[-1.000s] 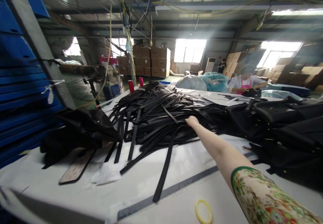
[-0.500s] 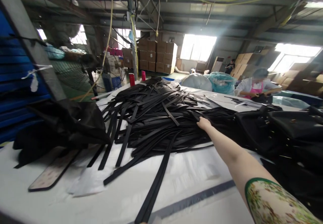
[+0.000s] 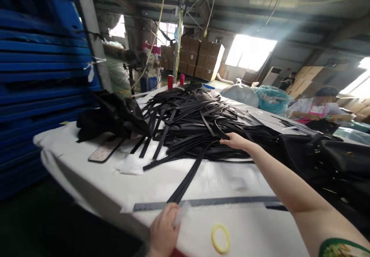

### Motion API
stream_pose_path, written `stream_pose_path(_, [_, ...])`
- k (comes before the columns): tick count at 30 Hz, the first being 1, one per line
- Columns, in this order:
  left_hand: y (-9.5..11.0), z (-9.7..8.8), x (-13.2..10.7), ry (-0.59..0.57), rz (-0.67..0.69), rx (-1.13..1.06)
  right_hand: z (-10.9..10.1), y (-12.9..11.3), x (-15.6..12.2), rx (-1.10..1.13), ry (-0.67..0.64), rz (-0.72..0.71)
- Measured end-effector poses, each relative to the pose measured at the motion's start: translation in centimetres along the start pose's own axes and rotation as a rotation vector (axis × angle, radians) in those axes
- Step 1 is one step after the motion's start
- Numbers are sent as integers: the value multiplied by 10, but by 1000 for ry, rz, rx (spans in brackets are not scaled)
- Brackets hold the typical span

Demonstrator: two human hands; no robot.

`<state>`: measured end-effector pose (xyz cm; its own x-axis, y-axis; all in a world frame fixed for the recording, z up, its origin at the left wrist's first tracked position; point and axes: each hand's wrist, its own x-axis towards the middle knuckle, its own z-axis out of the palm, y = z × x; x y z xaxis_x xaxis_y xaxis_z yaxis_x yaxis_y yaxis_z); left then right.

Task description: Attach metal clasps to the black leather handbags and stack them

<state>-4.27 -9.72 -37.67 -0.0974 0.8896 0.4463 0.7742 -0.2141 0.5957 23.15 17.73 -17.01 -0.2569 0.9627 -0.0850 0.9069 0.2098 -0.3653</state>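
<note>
A large heap of long black straps (image 3: pixel 199 114) lies across the white table. My right hand (image 3: pixel 235 141), arm stretched out, is closed on a black strap (image 3: pixel 220 130) that curves up from the front of the heap. Close to the table's near edge, my left hand (image 3: pixel 166 226) is closed around the ends of a few black straps (image 3: pixel 187 178) running down from the heap. A scrap of clear plastic (image 3: pixel 181 212) is at its fingers. Beside it a yellow ring (image 3: pixel 220 238) lies on the tabletop.
A grey ruler-like strip (image 3: pixel 219 202) crosses the white table (image 3: pixel 86 180). To the left are a phone-like slab (image 3: pixel 104 151), black fabric (image 3: pixel 115 114) and blue stacked panels (image 3: pixel 43 68). Black bags (image 3: pixel 323 156) pile up at right. A person (image 3: pixel 320 110) works across the table.
My view has swung left and tilted down, bringing the left hand and yellow ring into sight. The right hand now holds a strap raised in a curve above the heap.
</note>
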Motion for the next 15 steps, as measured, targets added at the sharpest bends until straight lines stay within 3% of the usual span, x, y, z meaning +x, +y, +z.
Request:
stream_pose_path(2, [7,-12,4,-31,-23,-66,6,-20,-29,-103,-56,-146])
stream_pose_path(5, [20,-44,7,-12,-46,-175,20,-45,-68,-303,-71,-222])
stream_pose_path(8, [44,-84,0,31,67,-146,39,-78,-103,-508,-64,-299])
stream_pose_path(12, [77,-135,-20,234,373,36,68,-155,-145,-656,-137,-567])
stream_pose_path(15, [68,-167,-34,356,396,155,92,-226,-169,-644,-182,-953])
